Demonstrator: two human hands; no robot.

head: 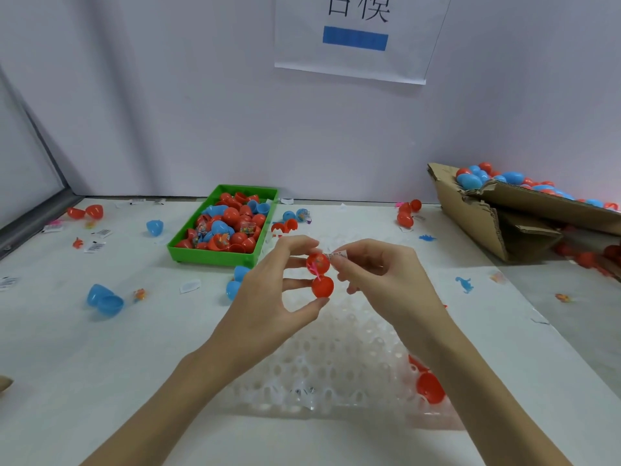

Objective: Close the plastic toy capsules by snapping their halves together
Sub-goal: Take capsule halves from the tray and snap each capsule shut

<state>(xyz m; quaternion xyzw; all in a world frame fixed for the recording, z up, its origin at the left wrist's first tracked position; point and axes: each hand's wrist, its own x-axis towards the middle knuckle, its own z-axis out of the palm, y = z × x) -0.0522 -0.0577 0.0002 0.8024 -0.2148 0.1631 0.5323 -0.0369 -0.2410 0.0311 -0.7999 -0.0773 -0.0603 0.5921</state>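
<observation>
**Red capsule open in both hands, mid-frame**

Red plastic: an open capsule (321, 274) sits at frame centre, above the table (67, 348). Its two halves stand one above the other, joined at a hinge; the upper half holds something pink and patterned, too small to make out.

Left hand (268, 290): grip holding the capsule, thumb under the lower half, fingertips against the left side of both halves.

Right hand (379, 274): grip narrow, thumb and forefinger pinching a small white paper slip (337, 254) just at the upper half's rim. Remaining fingers loosely curled.

Below the hands, lower centre: a clear plastic tray (322, 371) with rows of round cups. One red capsule (430, 386) lies at its right edge, partly behind the right forearm.

Upper centre-left of the table: a green tray (188, 255) heaped with red and blue capsule halves and small packets.

Right edge of frame: a torn cardboard box (470, 216) tipped on its side, red and blue capsules piled on top and spilled beneath.

Scattered over the table: open blue capsules (104, 301) at left, more blue halves just left of the left hand, red halves at far upper left, barcode slips, small toy figures including a blue dinosaur (465, 284) at right.

Back wall: a white paper sheet (356, 62) with black characters and a blue bar.
</observation>
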